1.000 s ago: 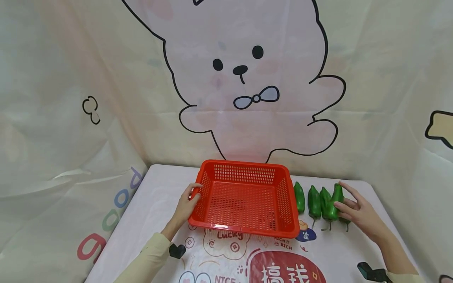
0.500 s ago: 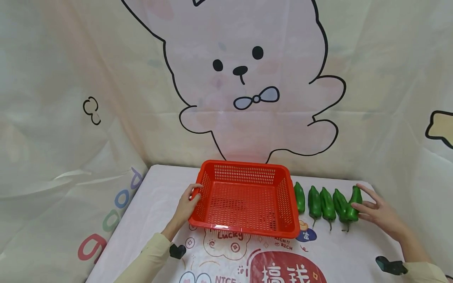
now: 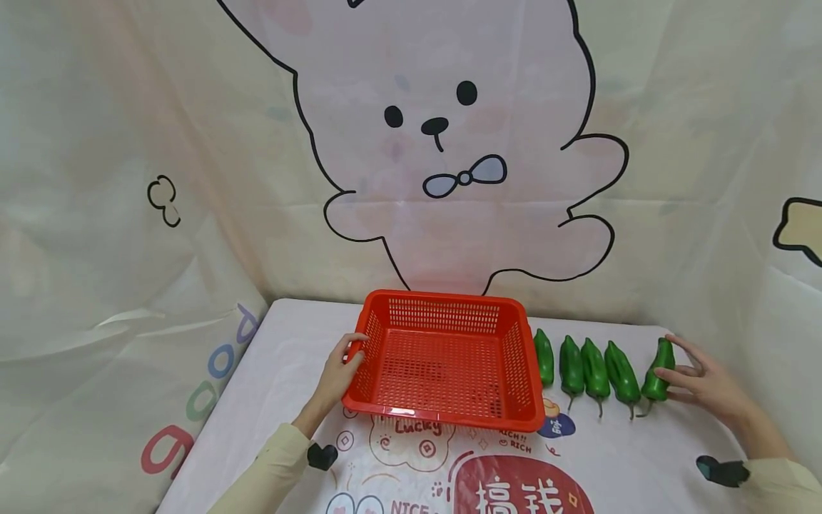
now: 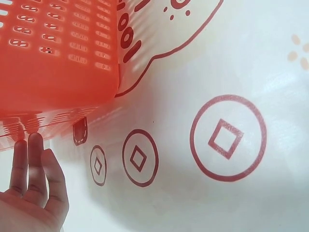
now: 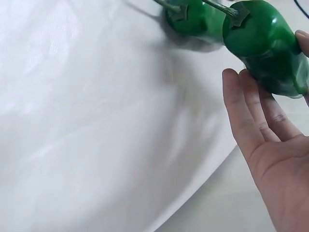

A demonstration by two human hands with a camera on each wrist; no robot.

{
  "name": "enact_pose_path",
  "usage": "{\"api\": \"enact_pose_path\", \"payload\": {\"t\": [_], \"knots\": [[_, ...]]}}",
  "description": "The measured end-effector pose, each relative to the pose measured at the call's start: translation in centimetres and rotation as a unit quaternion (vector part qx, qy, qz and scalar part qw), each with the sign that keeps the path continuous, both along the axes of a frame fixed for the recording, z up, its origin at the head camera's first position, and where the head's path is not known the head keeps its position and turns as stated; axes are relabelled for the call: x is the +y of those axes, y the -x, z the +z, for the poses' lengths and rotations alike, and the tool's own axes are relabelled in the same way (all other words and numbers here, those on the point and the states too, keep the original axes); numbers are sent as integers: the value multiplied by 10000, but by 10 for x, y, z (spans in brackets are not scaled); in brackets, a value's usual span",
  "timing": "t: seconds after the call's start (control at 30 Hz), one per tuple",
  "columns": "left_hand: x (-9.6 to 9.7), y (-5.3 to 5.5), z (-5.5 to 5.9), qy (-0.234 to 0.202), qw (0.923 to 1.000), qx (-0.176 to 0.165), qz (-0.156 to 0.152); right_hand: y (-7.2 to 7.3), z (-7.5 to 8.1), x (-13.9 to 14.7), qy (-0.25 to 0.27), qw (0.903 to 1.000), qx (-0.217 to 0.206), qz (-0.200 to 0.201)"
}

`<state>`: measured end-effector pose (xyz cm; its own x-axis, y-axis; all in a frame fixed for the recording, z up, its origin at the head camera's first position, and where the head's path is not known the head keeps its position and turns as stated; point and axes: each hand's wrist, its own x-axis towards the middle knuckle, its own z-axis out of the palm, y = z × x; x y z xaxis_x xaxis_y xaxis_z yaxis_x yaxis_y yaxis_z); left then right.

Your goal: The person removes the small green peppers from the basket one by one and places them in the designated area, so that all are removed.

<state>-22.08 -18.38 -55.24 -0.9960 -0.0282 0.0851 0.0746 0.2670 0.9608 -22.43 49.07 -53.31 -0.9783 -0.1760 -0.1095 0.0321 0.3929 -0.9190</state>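
My left hand (image 3: 339,370) holds the left rim of a red plastic basket (image 3: 443,421), with its fingertips against the outside in the left wrist view. No contents show in the basket. At the table's right side, my right hand (image 3: 706,382) holds a green pepper (image 3: 658,371) between thumb and fingers. In the right wrist view, this pepper (image 5: 260,38) has its stem toward the upper left. Left of it, a green pepper (image 3: 621,373) lies slightly tilted. Two more, a middle pepper (image 3: 595,368) and another pepper (image 3: 571,365), lie side by side.
One more green pepper (image 3: 543,357) lies close against the basket's right side. A printed white cloth (image 3: 398,492) covers the table. Fabric with a cartoon bear (image 3: 443,235) hangs behind the table, and more pale fabric (image 3: 96,285) rises at its left.
My right hand has moved right with its pepper, away from the others. The gap beside the fourth pepper has opened. My left hand and the basket stay put.
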Motion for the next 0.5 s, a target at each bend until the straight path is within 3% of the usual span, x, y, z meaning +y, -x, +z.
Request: {"api": "enact_pose_path", "payload": {"t": [0.5], "knots": [[0,-1,2,-73,9999,-135,33,3,-12,7,-892,9938,121,-649]]}}
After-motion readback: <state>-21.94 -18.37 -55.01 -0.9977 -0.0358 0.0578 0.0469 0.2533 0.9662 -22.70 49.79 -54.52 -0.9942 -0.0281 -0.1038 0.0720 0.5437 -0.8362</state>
